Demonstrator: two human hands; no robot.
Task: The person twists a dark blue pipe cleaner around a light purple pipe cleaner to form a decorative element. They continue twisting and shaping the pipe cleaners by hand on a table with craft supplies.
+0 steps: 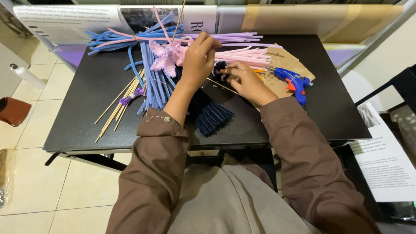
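at frame centre, the left hand [198, 58] is pinching a thin wooden stick [178, 21] rising toward the top edge, while the right hand [245, 81] is gripping a dark blue pipe-cleaner flower [219, 69] just beside it; a blue glue gun [294, 81] is lying right of both on the black table [86, 108].

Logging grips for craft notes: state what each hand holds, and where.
Left hand pinches a thin wooden stick low on its shaft. Right hand grips a dark-blue pipe-cleaner piece at its side; the exact contact is hidden.
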